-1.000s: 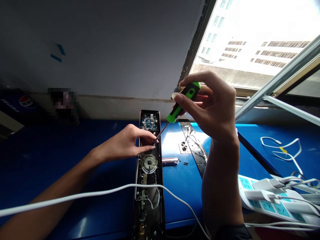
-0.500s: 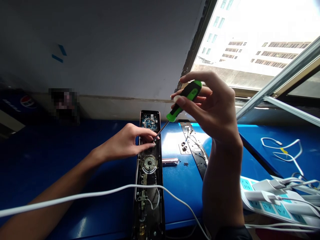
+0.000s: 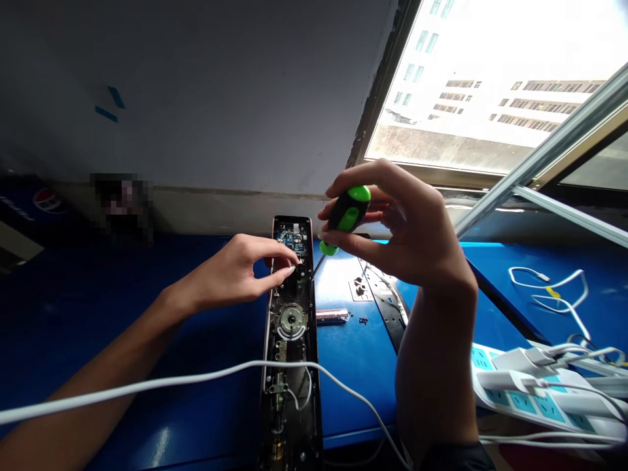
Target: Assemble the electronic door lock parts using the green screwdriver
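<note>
A long, narrow, black open housing [image 3: 305,297], which looks like an electronic door lock, lies lengthwise before me with its inner parts showing. At its far end is a blue circuit board [image 3: 290,242]; a round metal disc [image 3: 292,319] sits nearer. Over the housing, just below the board, my left hand [image 3: 235,268] pinches thumb and index finger together; anything between the fingertips is too small to make out. My right hand [image 3: 407,229] grips a green and black screwdriver [image 3: 349,212] by its handle. The shaft slants down-left, its tip near the housing's right edge.
A white cable [image 3: 196,377] crosses over the near part of the housing. To the right, small dark screws [image 3: 363,320], a pinkish wrapped cylinder [image 3: 332,316] and a black plate [image 3: 387,307] with white cable lie on the blue table [image 3: 353,379]. A power strip [image 3: 544,399] stands at the right.
The screwdriver has moved left and down in my right hand, its tip shifting from beside my left fingertips to the housing's right edge. My left hand has drawn slightly left and up.
</note>
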Action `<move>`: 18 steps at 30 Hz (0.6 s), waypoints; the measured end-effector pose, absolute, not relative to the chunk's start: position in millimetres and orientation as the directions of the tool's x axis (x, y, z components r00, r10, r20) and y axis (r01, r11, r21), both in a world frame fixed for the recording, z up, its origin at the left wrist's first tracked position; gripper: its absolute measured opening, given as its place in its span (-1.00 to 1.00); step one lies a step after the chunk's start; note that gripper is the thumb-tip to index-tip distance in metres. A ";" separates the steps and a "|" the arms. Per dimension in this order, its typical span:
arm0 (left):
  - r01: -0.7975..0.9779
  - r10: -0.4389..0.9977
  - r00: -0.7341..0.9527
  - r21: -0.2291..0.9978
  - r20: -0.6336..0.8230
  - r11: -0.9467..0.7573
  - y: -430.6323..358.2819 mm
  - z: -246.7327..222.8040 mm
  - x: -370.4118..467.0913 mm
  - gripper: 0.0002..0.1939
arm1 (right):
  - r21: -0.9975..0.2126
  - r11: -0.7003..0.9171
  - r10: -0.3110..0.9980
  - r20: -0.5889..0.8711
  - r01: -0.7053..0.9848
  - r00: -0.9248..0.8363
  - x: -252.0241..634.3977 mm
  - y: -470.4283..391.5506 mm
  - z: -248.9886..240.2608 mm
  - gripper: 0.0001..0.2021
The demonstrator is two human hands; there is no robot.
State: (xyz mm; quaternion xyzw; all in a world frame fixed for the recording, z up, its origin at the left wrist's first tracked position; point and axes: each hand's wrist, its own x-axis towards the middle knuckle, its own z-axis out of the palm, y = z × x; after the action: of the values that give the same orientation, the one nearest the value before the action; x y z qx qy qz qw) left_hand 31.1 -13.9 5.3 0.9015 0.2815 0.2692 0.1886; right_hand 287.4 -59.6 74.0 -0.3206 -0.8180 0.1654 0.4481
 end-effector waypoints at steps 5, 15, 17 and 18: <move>0.413 0.585 0.733 0.457 0.346 -0.788 -9.3 -1.2 31.1 -0.79 | -0.564 0.738 0.675 0.616 0.371 -0.407 283.1 -62.5 74.2 -0.67; 0.431 0.575 0.771 0.441 0.274 -0.787 -8.9 -9.2 33.4 -0.80 | -0.530 0.774 0.630 0.587 0.346 -0.509 272.2 -56.2 71.7 -0.73; 0.434 0.577 0.770 0.440 0.272 -0.786 -9.4 -8.6 33.7 -0.80 | -0.519 0.774 0.630 0.580 0.362 -0.517 270.1 -55.2 70.9 -0.73; 0.433 0.576 0.771 0.440 0.272 -0.787 -9.6 -8.4 33.7 -0.81 | -0.517 0.772 0.634 0.576 0.370 -0.516 269.5 -55.3 70.8 -0.73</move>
State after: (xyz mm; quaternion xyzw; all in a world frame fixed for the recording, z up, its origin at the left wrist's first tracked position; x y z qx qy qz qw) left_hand 33.7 -9.6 -8.4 0.9237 0.2732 0.2001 0.1790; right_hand 269.5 -55.3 70.8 -0.2937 -0.8546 0.1667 0.3945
